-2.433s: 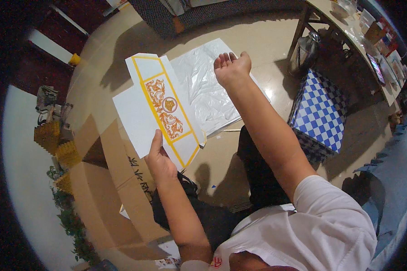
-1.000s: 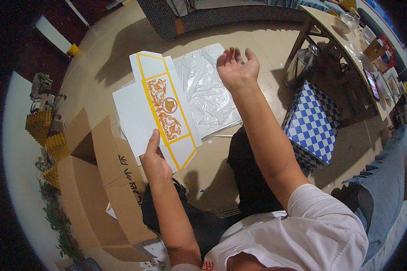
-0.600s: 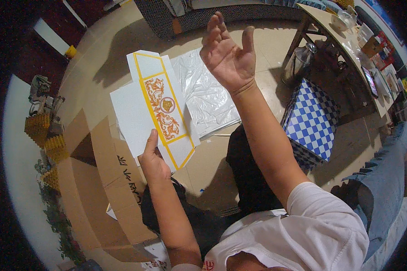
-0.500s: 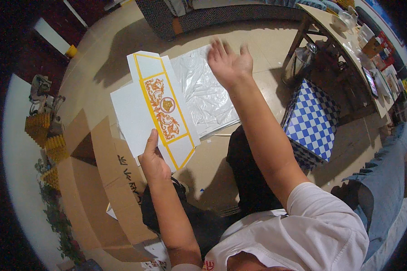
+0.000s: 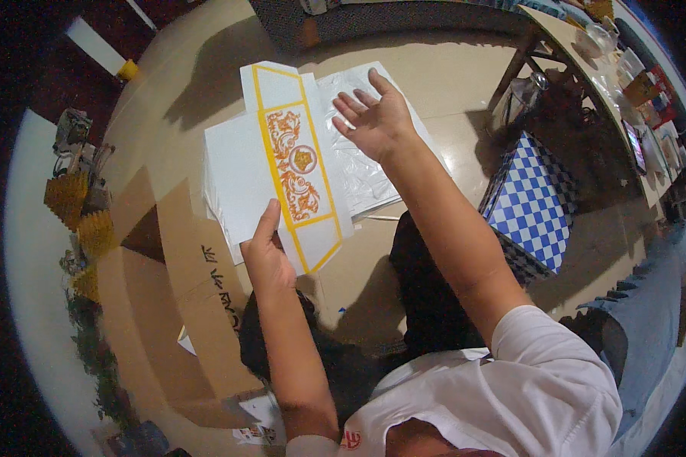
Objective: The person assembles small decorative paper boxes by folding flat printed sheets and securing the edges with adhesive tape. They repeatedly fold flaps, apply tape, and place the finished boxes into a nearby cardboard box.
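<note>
Since my left hand is clamped on the near edge of this flat white carton blank, thumb on top, the yellow-bordered printed panel faces up, probably so I can see it. Right hand is empty btw, palm up, fingers spread, over the plastic-covered white stack on the tiled floor.

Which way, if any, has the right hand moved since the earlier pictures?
Yes: the right hand has shifted left against the plastic-covered white stack.
</note>
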A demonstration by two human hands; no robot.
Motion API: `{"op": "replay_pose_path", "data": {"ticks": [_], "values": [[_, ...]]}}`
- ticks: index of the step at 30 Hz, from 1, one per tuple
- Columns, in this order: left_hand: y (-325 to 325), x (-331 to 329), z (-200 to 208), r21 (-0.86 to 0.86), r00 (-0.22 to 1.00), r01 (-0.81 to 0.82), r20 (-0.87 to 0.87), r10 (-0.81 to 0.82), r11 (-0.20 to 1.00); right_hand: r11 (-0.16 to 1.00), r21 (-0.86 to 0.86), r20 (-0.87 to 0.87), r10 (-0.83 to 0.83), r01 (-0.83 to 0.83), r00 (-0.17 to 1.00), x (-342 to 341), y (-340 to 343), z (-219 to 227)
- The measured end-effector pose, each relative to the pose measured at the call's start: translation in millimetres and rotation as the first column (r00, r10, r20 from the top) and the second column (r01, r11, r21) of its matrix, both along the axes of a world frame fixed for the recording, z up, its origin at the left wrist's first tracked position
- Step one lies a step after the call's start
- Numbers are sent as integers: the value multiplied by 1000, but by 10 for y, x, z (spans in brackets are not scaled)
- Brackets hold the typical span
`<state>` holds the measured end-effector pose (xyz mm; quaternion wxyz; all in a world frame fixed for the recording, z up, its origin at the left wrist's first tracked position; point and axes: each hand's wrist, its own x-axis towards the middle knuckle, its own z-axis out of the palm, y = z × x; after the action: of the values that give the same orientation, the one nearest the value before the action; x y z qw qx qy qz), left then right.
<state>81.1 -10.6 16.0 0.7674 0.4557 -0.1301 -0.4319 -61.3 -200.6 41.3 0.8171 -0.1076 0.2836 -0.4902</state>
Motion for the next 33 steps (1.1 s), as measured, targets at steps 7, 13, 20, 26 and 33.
{"op": "replay_pose_path", "data": {"ticks": [7, 13, 20, 26, 33], "values": [[-54, 67, -125, -72, 998, 43, -36, -45, 996, 909, -248, -37, 338, -336, 940, 240, 285, 63], [-8, -58, 88, -81, 996, 78, -27, -80, 994, 899, -303, -219, 257, -316, 941, 201, 339, 93], [17, 78, -17, -17, 995, -59, 77, 60, 998, 900, -383, -427, 25, -206, 904, 243, 400, 133], [-38, 204, 273, -234, 439, -438, 787, 434, 868, 765, -569, -502, -34, -301, 864, 187, 323, 62], [-266, 223, 820, -108, -229, -190, 971, 63, 976, 715, -618, -467, 2, -327, 884, 256, 527, 196]]}}
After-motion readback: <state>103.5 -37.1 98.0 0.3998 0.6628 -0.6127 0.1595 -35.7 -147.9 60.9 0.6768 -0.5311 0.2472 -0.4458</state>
